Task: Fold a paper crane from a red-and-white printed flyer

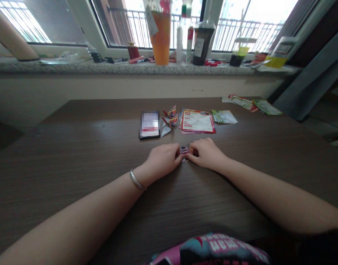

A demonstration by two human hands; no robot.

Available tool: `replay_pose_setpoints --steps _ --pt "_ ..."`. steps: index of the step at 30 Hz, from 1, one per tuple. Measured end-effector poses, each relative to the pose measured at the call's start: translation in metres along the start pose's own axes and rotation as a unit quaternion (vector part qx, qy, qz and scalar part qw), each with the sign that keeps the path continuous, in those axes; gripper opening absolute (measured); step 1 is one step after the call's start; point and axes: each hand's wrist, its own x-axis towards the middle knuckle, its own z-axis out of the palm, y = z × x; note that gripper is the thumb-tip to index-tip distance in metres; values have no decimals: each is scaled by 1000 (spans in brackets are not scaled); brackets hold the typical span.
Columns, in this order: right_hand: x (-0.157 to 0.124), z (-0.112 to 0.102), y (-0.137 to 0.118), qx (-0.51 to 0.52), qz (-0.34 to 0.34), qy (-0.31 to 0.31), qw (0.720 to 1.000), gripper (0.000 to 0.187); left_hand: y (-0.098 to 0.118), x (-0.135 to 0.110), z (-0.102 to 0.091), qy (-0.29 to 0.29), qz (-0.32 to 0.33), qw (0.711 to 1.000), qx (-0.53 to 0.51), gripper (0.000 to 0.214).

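Note:
A small piece of printed paper [184, 150], purple and pink with dark patches, lies low over the table between my two hands. My left hand [165, 156], a silver bangle on its wrist, pinches the paper's left edge between thumb and fingers. From the other side my right hand [207, 152] grips the right edge, fingers curled. Both hands rest on the brown wooden table [75, 158]. Just beyond them sit folded printed paper pieces [171, 119] with pointed ends, beside a phone [149, 125] whose screen is blurred.
Behind my right hand lies a stack of red-bordered printed sheets [198, 121], with green-and-white papers [224, 116] beside it. More leaflets [242, 103] lie at the far right. The granite windowsill [116, 68] holds an orange drink cup [161, 36], a dark drink cup [202, 44] and bottles.

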Motion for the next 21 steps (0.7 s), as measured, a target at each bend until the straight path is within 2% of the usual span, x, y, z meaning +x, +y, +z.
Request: replay_pose_setpoints --steps 5,15,21 --pt "-1 1 2 -3 -5 -3 1000 22 -3 -1 2 -11 20 1000 1 27" --pt "1 3 3 -24 -19 -15 999 20 -8 3 4 -36 11 999 -39 27" --pt "0 7 6 -13 -20 -15 1000 22 -17 0 5 -41 27 995 -92 16"
